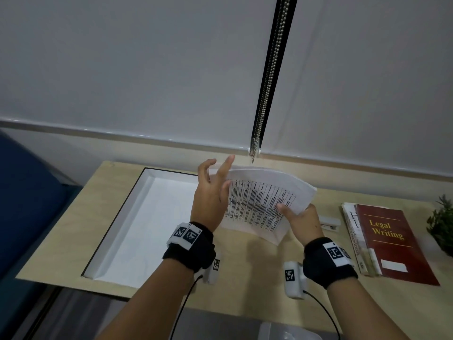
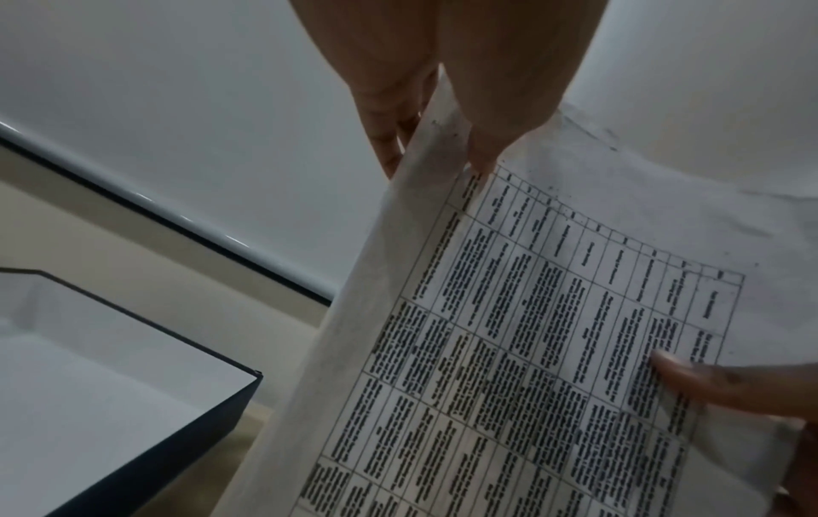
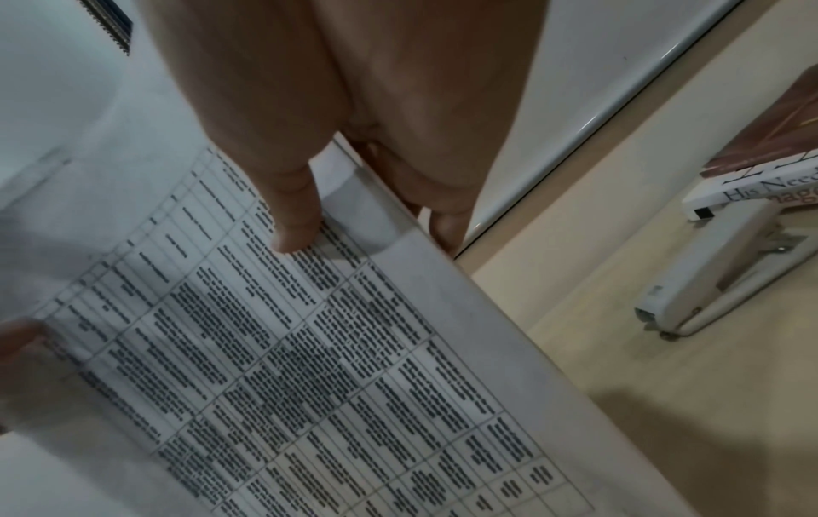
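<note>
Left hand (image 1: 208, 200) pinches the left edge of the paper stack (image 1: 259, 202), thumb in front and fingers behind, some stretched upward. Right hand (image 1: 302, 222) clamps the right edge, thumb on the printed table. The stack is between both hands, tilted, held up off the worktop (image 1: 245, 278). Open white box (image 1: 117, 217) lies left. Stapler (image 1: 329, 223) and red book (image 1: 389, 241) lie right.

The left hand (image 2: 447, 70) pinches the paper stack (image 2: 509, 349); tray (image 2: 208, 423) beside.
</note>
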Available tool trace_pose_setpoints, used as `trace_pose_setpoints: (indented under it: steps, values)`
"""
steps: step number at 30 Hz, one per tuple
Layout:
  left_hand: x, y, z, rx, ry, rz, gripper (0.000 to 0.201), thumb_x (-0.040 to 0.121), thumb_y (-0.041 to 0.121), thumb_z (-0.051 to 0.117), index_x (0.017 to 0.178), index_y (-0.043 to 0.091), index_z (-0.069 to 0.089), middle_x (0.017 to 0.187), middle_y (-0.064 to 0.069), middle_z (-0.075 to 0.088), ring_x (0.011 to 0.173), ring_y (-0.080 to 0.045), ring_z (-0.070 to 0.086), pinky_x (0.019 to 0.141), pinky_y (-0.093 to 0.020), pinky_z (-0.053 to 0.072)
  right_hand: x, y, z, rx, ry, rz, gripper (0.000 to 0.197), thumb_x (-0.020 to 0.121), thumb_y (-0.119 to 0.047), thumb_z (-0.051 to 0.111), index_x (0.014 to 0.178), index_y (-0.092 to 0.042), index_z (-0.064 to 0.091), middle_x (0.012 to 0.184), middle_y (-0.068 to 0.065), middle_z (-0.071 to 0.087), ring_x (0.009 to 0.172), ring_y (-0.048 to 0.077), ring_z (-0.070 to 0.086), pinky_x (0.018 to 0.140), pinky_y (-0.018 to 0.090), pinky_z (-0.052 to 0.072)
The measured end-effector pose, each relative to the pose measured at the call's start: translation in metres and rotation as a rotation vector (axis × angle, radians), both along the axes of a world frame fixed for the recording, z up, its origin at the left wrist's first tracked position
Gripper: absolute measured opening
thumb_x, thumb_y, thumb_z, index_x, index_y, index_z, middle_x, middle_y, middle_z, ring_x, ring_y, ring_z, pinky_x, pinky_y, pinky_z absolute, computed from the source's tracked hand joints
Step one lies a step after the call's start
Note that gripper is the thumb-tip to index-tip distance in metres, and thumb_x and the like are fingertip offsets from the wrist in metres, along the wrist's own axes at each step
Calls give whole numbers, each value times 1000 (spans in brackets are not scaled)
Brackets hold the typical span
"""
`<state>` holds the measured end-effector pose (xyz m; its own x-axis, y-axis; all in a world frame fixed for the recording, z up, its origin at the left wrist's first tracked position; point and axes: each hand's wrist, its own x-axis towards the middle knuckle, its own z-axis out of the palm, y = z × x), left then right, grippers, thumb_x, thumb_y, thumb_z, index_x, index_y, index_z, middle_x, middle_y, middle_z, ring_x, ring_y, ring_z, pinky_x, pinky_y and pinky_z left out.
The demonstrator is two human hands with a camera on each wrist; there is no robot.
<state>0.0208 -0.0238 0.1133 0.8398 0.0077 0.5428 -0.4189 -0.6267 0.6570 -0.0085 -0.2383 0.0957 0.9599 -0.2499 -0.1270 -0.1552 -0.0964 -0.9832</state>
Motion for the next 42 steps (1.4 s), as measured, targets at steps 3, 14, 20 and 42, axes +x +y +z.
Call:
trace_pose_setpoints:
  steps: [3, 14, 20, 42]
  values:
    - [0, 4, -3, -19, 36, 21, 52, 94, 9, 57, 136, 38, 45, 131, -6, 42, 87, -19, 56, 74, -24, 52, 1, -1, -2, 0, 9, 7, 15, 83, -5, 68, 98, -4, 67, 84, -2, 68, 66, -6, 65, 54, 4, 49]
    - [13, 18, 17, -32, -137, -81, 38, 89, 1, 65, 124, 15, 59, 97, -9, 64, 82, -9, 55, 71, -13, 47, 5, -9, 8, -69, 19, 37, 8, 83, -10, 68, 87, -17, 67, 82, -10, 67, 64, -10, 65, 59, 13, 49]
    - [18, 23, 35, -73, 27, -174, 30, 89, 7, 65, 118, 12, 63, 108, 5, 62, 88, 0, 57, 76, -18, 50, 0, -16, 22, -69, 17, 66, 13, 85, -12, 66, 97, -17, 66, 83, -13, 66, 71, -7, 64, 61, 11, 48]
    - [28, 30, 31, -80, 342, -184, 18, 80, 14, 76, 88, 17, 60, 92, -9, 61, 77, -23, 57, 73, -37, 55, -20, -17, 15, -7, 138, 115, 15, 84, -17, 67, 92, -29, 65, 87, -15, 68, 88, 1, 62, 72, 18, 43]
